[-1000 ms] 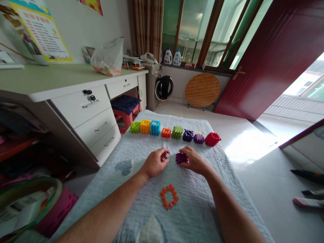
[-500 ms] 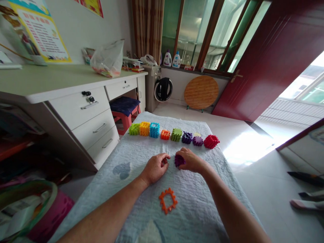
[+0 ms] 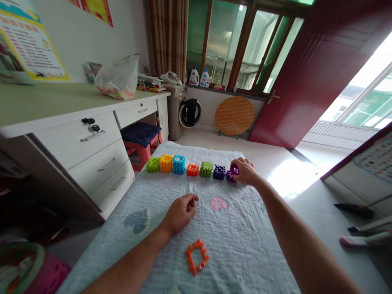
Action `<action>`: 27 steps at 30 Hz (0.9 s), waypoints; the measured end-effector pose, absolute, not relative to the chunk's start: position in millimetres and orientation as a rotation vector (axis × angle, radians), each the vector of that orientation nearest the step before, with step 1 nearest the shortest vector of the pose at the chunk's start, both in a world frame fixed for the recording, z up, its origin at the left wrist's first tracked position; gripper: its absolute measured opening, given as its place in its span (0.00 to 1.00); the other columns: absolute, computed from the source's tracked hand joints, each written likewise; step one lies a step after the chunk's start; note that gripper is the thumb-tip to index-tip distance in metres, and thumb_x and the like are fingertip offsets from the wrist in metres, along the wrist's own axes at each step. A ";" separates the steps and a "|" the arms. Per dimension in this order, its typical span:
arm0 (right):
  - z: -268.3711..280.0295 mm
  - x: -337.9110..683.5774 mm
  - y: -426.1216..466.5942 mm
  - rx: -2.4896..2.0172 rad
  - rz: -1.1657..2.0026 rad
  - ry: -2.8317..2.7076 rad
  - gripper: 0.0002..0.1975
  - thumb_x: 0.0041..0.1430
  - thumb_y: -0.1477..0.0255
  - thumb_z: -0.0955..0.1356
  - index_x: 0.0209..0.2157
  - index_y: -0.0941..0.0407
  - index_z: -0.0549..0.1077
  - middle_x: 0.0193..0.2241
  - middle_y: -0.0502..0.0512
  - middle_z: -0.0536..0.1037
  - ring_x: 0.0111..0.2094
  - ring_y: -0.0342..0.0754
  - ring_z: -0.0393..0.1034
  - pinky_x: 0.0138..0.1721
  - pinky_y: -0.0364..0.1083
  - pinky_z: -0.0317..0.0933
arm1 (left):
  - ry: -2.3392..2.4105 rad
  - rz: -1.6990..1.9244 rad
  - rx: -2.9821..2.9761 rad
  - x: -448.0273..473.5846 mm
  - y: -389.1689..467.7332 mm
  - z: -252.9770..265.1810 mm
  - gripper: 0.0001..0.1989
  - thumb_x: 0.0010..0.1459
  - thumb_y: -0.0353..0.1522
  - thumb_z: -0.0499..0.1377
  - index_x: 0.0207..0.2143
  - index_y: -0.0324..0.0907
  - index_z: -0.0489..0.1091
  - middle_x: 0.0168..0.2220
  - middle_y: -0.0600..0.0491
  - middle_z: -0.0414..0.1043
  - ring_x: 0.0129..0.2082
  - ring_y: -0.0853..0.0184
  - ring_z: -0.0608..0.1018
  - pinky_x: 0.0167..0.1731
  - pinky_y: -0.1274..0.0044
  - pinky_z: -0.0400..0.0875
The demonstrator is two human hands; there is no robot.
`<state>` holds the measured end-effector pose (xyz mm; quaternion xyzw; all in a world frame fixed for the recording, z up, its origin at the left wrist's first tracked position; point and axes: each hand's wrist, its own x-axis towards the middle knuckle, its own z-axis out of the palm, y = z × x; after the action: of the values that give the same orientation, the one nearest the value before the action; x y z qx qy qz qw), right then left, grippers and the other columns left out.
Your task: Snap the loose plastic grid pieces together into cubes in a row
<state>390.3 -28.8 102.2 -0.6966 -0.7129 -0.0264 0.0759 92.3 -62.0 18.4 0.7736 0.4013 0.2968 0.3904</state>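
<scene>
My right hand (image 3: pixel 245 171) is at the right end of a row of toothed plastic cubes, closed on a purple cube (image 3: pixel 234 169). That cube is right against another purple block (image 3: pixel 230 177), and my fingers hide part of both. The red cube at that end is hidden behind the hand. Nearer to me, my left hand (image 3: pixel 181 212) rests on the cloth with curled fingers and nothing visible in them. An orange toothed frame piece (image 3: pixel 189 261) lies flat below it.
Leftward along the row stand dark purple (image 3: pixel 219 172), green (image 3: pixel 206 169), orange (image 3: pixel 192 170), blue (image 3: pixel 179 164), yellow (image 3: pixel 166 163) and lime (image 3: pixel 153 165) cubes. A pale blue cloth (image 3: pixel 232 237) covers the table. At left are a desk (image 3: pixel 61 96) and a stool (image 3: pixel 142 139).
My right hand has carried the purple cube from the middle of the cloth, away from me and rightward to the row's end. My left hand has stayed on the cloth. The view has shifted.
</scene>
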 end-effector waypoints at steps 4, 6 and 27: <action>99.9 409.7 -10.1 -2.251 -0.022 -2.192 0.23 0.43 0.70 0.68 0.45 0.53 0.70 0.44 0.57 0.69 0.45 0.56 0.59 0.46 0.51 0.50 | 1.030 0.741 1.957 92.3 -62.1 18.0 0.15 0.50 0.27 0.54 0.41 0.38 0.71 0.29 0.54 0.72 0.27 0.70 0.72 0.31 0.79 0.66; 94.6 411.1 -5.6 -2.262 0.003 -2.222 0.24 0.42 0.71 0.68 0.45 0.52 0.70 0.44 0.57 0.70 0.46 0.56 0.59 0.46 0.51 0.50 | 1.032 0.733 1.960 92.3 -62.2 18.7 0.14 0.50 0.27 0.54 0.41 0.38 0.71 0.29 0.54 0.72 0.27 0.70 0.72 0.31 0.79 0.66; 94.8 322.3 -74.1 -1.672 0.438 -2.328 0.16 0.51 0.74 0.67 0.44 0.55 0.70 0.39 0.56 0.72 0.38 0.49 0.66 0.40 0.47 0.58 | 1.063 0.903 1.747 88.2 -52.0 16.8 0.13 0.51 0.31 0.56 0.39 0.38 0.71 0.28 0.54 0.71 0.27 0.70 0.72 0.30 0.80 0.66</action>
<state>322.3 -74.1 94.8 -0.5723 -0.7971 0.1501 0.1207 88.2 -52.0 16.8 0.7027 0.4277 0.3631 0.4376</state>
